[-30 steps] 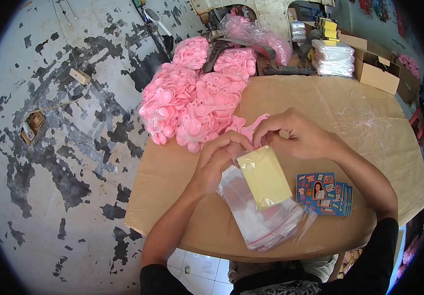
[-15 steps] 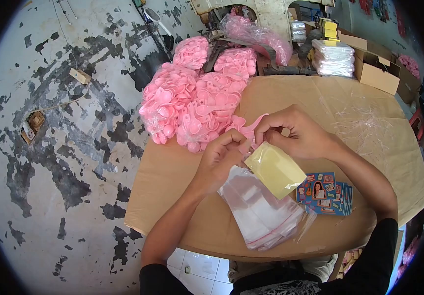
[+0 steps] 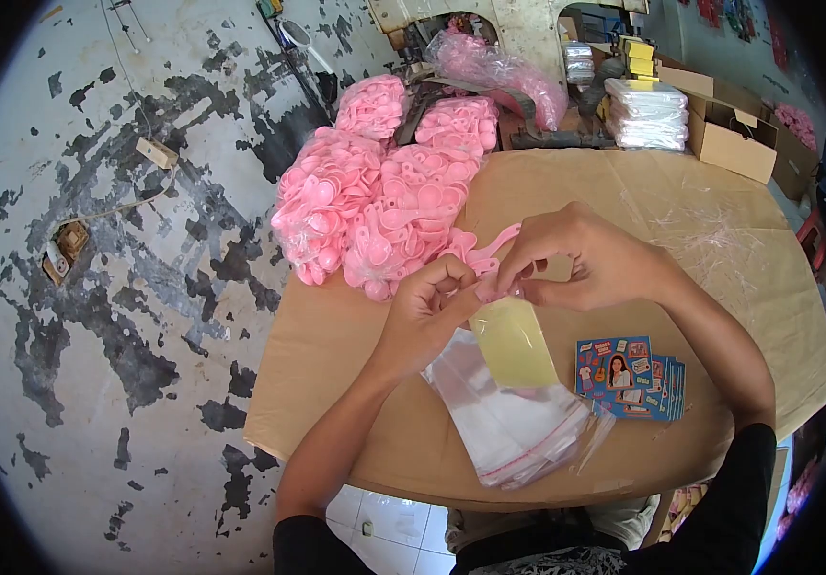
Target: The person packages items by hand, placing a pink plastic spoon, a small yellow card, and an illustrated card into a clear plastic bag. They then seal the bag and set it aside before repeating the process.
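Observation:
My left hand (image 3: 435,311) and my right hand (image 3: 581,264) meet above the table, their fingertips pinched at the top edge of a small clear plastic bag. A yellow card (image 3: 516,347) shows through the shiny film and hangs below the fingers. Beneath it lies a fanned pile of clear plastic bags (image 3: 509,422) with a reddish line near one end. To the right sits a stack of blue printed cards (image 3: 624,379). Just beyond the fingertips are a few loose pink plastic spoons (image 3: 478,251). The pinched bag edge is mostly hidden by the fingers.
Bulging clear bags of pink spoons (image 3: 375,196) stand at the table's far left. Wrapped clear packs (image 3: 648,115) and an open cardboard box (image 3: 737,139) are at the back right. Thin plastic strips (image 3: 710,240) lie on the brown table cover (image 3: 336,383).
The yellow card in its bag has swung from a slanted position to hanging nearly straight down, shifting left. My right hand's fingertips have moved slightly down and left, closer to my left hand's.

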Demonstrator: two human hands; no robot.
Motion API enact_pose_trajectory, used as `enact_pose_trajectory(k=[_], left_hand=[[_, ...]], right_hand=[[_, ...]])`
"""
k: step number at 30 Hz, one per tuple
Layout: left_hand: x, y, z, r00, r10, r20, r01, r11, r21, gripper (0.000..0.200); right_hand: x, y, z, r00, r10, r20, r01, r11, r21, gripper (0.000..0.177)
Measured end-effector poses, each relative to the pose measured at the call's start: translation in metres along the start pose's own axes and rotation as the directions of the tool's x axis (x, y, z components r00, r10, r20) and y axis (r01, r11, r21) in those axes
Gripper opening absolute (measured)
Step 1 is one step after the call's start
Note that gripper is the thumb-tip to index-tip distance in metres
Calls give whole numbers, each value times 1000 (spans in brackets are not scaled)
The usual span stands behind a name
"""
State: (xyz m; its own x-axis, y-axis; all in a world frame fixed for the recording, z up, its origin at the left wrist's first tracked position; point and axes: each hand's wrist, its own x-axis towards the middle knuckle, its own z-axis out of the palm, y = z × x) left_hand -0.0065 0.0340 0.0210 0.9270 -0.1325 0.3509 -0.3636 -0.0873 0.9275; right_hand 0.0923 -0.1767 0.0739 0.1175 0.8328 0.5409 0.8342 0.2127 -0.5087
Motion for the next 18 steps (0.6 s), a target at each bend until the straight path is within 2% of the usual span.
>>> enact_pose_trajectory(k=[2,5,8,13,18], left_hand=[[1,1,1,1000,3,-9,-3,1000,0,14],[1,4,4,999,-28,-26,26,998,-52,13],[1,1,1,998,-57,-27,55,997,-56,13],[3,-2,5,998,-40,-42,37,997,-74,14],[3,-1,-1,994,-92,57,96,991,-90,14]], right_hand=[[1,2,2,995,-99,-2,99,994,-51,17],[1,1,-1,994,-106,18,108,983,-146,18],[-1,-4,-7,998,5,63,1,995,-99,21],[-3,4,-13,995,-83,50,86,994,-65,21],[-3,5,-10,994,-74,80,77,997,-32,19]])
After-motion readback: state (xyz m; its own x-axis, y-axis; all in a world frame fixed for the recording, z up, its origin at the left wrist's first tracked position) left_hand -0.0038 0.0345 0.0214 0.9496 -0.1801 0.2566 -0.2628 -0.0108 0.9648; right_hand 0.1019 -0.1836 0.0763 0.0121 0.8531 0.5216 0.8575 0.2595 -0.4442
